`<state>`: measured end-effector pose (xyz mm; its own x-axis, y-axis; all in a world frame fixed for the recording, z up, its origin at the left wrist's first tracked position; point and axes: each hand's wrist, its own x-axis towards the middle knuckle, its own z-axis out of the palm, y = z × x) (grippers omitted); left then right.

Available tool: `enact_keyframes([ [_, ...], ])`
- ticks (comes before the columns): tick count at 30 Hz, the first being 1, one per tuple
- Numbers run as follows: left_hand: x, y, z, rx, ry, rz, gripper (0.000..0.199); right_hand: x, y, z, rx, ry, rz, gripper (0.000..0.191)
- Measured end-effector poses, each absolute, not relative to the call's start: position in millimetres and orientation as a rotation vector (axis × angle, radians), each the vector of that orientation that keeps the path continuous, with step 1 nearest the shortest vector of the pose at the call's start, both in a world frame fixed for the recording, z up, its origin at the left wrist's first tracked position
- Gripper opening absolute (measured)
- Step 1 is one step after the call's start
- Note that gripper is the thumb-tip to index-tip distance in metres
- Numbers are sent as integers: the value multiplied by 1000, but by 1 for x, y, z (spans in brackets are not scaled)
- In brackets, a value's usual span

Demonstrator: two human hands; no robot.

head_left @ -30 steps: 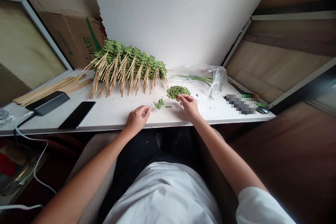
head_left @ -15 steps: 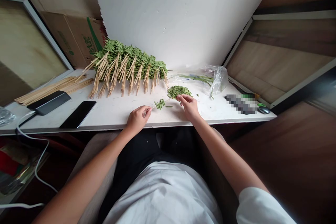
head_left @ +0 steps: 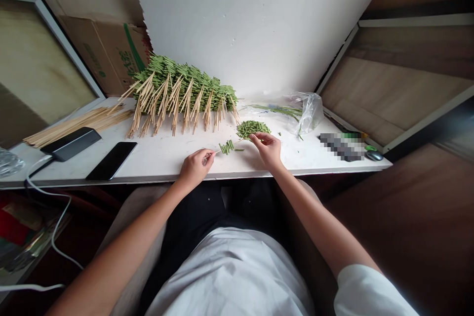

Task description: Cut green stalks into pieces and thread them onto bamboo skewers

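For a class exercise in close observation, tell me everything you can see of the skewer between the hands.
The skewer is a thin, pale stick, apparently wooden. Several short green pieces sit crosswise on it, side by side. In view it slants across the white table, rising rightward. The left hand pinches its left end; the other end runs toward the right hand, where contact is unclear.

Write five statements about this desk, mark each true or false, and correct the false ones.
1. The left hand holds a thin stick. True.
2. The phone lies right of the left hand. False: it lies left of it.
3. A loose green piece lies on the desk between the hands. True.
4. The right hand is inside the clear bag. False: it is by the small green pile.
5. The mouse is near the desk's right end. True.
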<state>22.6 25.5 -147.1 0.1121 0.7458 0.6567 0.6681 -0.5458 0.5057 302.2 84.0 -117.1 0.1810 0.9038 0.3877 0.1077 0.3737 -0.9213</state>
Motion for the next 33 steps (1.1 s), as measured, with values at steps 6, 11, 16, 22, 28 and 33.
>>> enact_keyframes([
  [6, 22, 27, -149, 2266, 1477, 1421, 14, 300, 76, -115, -1098, -1430, 502, 32],
  [11, 22, 27, -149, 2271, 1473, 1423, 15, 298, 73, -112, -1103, -1448, 453, 30],
  [16, 23, 26, -147, 2284, 1464, 1412, 16, 298, 74, -114, -1079, -1447, 444, 27],
  [22, 24, 26, -145, 2241, 1484, 1416, 14, 299, 73, -114, -1105, -1478, 416, 25],
  [28, 25, 27, -146, 2191, 1498, 1437, 14, 302, 77, -114, -1134, -1453, 433, 28],
  [33, 22, 26, -138, 2227, 1606, 1409, 12, 307, 83, -118, -1138, -1449, 453, 29],
])
